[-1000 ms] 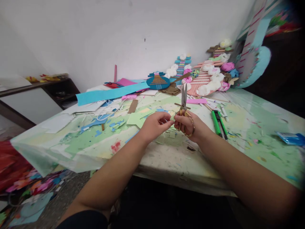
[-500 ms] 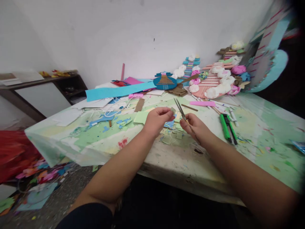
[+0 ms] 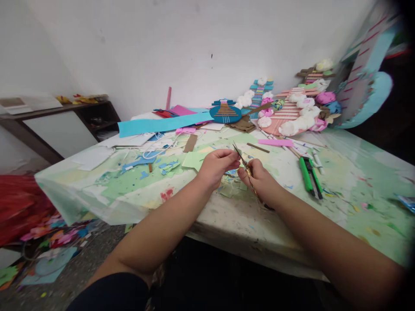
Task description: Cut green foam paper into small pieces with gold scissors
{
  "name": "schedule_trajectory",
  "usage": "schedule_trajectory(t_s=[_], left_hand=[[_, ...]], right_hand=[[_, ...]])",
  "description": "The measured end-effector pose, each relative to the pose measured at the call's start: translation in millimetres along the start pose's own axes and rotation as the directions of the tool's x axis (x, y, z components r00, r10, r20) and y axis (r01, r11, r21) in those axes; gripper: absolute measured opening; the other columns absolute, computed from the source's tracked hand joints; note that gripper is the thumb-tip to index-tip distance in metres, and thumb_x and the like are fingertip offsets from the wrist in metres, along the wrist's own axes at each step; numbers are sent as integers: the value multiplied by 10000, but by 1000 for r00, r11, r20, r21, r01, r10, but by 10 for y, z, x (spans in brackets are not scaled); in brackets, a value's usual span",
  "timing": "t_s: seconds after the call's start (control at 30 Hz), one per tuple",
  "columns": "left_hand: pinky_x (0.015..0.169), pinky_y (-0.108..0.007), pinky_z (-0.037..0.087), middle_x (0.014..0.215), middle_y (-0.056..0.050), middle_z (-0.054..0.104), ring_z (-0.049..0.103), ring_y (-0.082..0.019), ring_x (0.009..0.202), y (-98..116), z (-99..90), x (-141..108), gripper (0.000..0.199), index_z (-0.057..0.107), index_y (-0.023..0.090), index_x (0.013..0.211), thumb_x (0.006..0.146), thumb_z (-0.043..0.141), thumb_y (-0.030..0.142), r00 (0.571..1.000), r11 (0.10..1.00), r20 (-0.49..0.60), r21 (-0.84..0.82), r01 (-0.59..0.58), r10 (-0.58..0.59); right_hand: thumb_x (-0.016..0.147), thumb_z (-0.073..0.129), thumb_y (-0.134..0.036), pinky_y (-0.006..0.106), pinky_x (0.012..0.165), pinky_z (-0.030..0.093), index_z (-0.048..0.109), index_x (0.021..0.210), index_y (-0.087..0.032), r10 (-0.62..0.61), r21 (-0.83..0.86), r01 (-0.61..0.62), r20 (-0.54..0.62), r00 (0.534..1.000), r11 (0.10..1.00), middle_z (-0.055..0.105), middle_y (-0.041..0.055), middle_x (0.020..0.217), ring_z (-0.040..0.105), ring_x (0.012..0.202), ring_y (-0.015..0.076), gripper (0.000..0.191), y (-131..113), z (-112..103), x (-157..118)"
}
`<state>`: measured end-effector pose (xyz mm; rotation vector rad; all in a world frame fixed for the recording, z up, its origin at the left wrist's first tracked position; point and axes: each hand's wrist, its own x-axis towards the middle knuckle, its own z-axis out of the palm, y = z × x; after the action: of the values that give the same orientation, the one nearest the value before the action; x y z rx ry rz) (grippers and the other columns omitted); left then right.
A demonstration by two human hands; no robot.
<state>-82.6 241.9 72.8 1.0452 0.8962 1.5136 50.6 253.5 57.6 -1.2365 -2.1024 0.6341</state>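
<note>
My right hand point(image 3: 259, 178) is closed around a pair of scissors point(image 3: 249, 172), whose blades point up and left to the fingertips of the other hand. My left hand point(image 3: 218, 167) pinches a small piece of green paper point(image 3: 239, 152), mostly hidden by the fingers and blades. Under both hands lie green and blue paper scraps point(image 3: 229, 188). A light green sheet point(image 3: 193, 160) rests just left of my left hand.
A green utility knife point(image 3: 310, 177) lies at the right, near markers point(image 3: 317, 161) and a pink strip point(image 3: 275, 142). Behind are a long blue strip point(image 3: 162, 124), a dark blue paper instrument point(image 3: 226, 112) and decorated pink and blue crafts. A cabinet point(image 3: 61, 129) stands left.
My right hand has moved left with the scissors, and the blades now meet the fingertips of my left hand. The scissor blades are closer together.
</note>
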Motion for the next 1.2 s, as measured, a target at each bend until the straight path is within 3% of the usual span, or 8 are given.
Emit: schedule_trajectory(t_s=[0.27,0.83,1.2], left_hand=[[488,-176,390,551,17,516,474,-44,486,6,12,-13,116,548,112,608,591,579,223,1000,998,-7,62,1,0],[546,-201,419,579,5,549,524,-58,531,-28,8,-4,142,524,109,649,627,571,241,998,1000,60,-6,-1,2],[556,-223,430,586,8,560,541,-73,541,-4,15,-20,186,513,119,686,592,606,249,998,998,47,-53,35,-32]], right_hand=[[673,405,-522,240,450,290,286,756,-217,-31,-30,31,-11,999,999,411,-34,556,406,495,131,337,16,2,8],[685,354,-556,245,451,291,276,739,-219,-35,-63,34,-11,999,997,446,-12,563,435,506,151,351,-15,-24,-13],[709,350,-511,238,444,260,257,717,-215,-52,-141,46,-36,998,989,462,7,579,421,499,148,311,-27,-34,-26]])
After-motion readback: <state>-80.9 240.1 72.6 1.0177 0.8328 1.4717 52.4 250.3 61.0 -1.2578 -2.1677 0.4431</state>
